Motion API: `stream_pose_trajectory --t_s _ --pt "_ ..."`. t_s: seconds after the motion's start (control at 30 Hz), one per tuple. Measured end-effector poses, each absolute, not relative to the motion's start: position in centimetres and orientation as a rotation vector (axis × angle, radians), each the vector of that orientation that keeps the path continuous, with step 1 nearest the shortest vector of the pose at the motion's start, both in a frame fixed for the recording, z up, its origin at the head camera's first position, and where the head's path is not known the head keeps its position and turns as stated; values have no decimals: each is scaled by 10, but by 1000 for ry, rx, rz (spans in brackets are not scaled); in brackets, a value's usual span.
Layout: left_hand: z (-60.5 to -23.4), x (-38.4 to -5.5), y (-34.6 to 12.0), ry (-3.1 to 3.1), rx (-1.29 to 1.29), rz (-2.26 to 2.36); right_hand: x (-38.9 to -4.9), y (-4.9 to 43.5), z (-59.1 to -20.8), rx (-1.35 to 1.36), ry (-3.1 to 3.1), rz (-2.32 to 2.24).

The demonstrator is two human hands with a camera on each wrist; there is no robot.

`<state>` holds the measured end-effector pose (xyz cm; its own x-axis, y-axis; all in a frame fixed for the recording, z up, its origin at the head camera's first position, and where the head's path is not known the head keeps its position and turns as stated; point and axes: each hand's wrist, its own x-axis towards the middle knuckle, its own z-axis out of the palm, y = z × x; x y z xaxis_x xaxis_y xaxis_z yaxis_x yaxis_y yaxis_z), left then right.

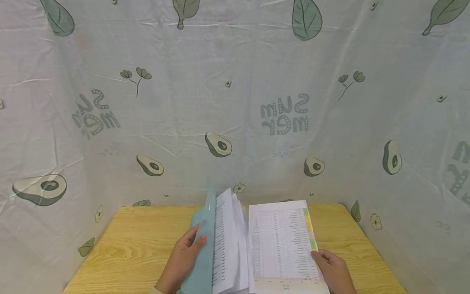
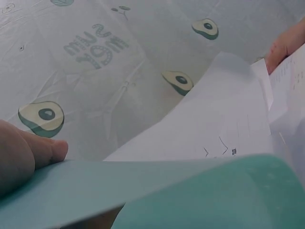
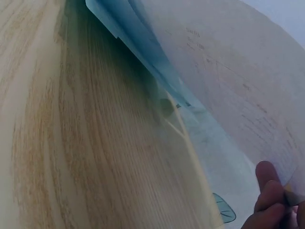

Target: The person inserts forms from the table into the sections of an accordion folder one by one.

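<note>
A teal folder [image 1: 200, 261] with loose printed sheets [image 1: 225, 241] stands partly opened at the front of the table. My left hand [image 1: 183, 255] grips its cover, thumb on one side and fingers on the other; the left wrist view shows the thumb over the edge of the folder cover [image 2: 200, 195]. On the right, my right hand [image 1: 334, 269] pinches the edge of a printed table page [image 1: 280, 245] that has green and yellow tabs [image 1: 307, 222] along its side. From below, the right wrist view shows the fingers curled at the paper's edge [image 3: 238, 95].
The wooden table [image 1: 136, 245] reaches back to a pale curtain [image 1: 183, 102] printed with avocados and leaves. That curtain also hangs along the left and right sides.
</note>
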<state>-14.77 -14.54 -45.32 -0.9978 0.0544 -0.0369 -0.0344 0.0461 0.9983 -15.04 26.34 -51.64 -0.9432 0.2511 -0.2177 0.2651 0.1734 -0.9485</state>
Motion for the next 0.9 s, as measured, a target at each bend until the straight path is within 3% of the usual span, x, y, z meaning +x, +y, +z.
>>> stream_pose_trajectory --t_s 0.9 --pt "-452 -150 -143 2152 84 2191 -146 252 -527 534 2273 -2159"
